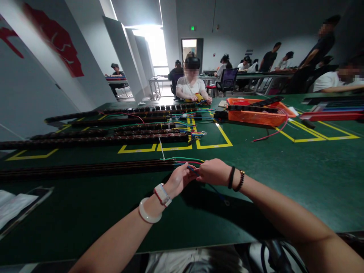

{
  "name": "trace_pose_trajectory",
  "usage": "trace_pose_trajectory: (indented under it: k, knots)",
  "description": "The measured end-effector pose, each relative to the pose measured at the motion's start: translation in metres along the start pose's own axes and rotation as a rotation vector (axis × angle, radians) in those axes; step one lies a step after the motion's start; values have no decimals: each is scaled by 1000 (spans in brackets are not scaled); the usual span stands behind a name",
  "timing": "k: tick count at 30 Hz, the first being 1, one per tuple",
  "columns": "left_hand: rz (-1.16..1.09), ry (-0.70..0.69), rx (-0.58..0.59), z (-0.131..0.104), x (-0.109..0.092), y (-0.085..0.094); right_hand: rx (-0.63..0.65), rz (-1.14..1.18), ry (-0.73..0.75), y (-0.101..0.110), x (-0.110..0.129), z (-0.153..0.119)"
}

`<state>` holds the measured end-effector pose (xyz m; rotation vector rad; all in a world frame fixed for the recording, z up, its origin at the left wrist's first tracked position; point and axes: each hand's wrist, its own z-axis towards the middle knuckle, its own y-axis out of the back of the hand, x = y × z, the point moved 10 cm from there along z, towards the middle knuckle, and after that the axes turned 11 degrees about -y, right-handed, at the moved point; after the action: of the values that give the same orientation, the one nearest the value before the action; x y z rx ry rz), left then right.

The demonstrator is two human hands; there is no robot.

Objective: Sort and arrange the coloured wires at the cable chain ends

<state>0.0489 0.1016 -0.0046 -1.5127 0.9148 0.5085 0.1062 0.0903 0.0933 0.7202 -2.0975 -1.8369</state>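
My left hand point(179, 179) is closed on the coloured wires at the end of a long black cable bundle point(113, 167). Right beside it, my right hand point(214, 171) grips the same wires, its fingers curled and partly hiding them. Green point(184, 158), red and blue strands show between the bundle and my hands. Below the right hand a blue wire point(217, 192) trails onto the table, with a ring terminal point(226, 203) at its tip. A white cable tie point(162, 148) sticks up from the bundle near the wires.
Several more black cable bundles point(93, 142) lie across the green table point(284, 170) ahead. An orange basket point(256, 118) holding black parts stands at the back right, near red and black strips point(332, 115). A clipboard with papers point(19, 206) lies at left. A person point(191, 85) sits opposite.
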Motion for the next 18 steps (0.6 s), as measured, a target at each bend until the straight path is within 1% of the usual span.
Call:
trace_pose_trajectory:
  k: [2, 3, 6, 7, 8, 9, 11, 12, 15, 17, 18]
  knots:
    - [-15, 7, 26, -1, 0, -4, 25, -4, 17, -4, -1, 1]
    - [-23, 7, 45, -1, -1, -7, 63, 12, 21, -6, -3, 1]
    - [-12, 10, 74, -5, -4, -14, 227, 96, 20, -16, -12, 3]
    - [6, 9, 76, -6, -6, -15, 256, 114, 8, -17, -17, 4]
    - [33, 13, 81, -7, -6, -17, 257, 121, -7, -16, -22, 7]
    - [73, 23, 97, -9, -6, -20, 232, 119, -20, -14, -26, 10]
    - [188, 47, 155, -12, -4, -25, 169, 110, -38, -9, -33, 16]
    - [257, 57, 191, -14, -2, -28, 165, 112, -47, -10, -36, 19]
    - [423, 44, 276, -15, 1, -33, 263, 143, -94, -23, -42, 24]
    - [467, 24, 305, -15, 2, -35, 317, 178, -136, -32, -46, 26]
    - [476, 18, 312, -14, 2, -36, 318, 195, -155, -33, -48, 28]
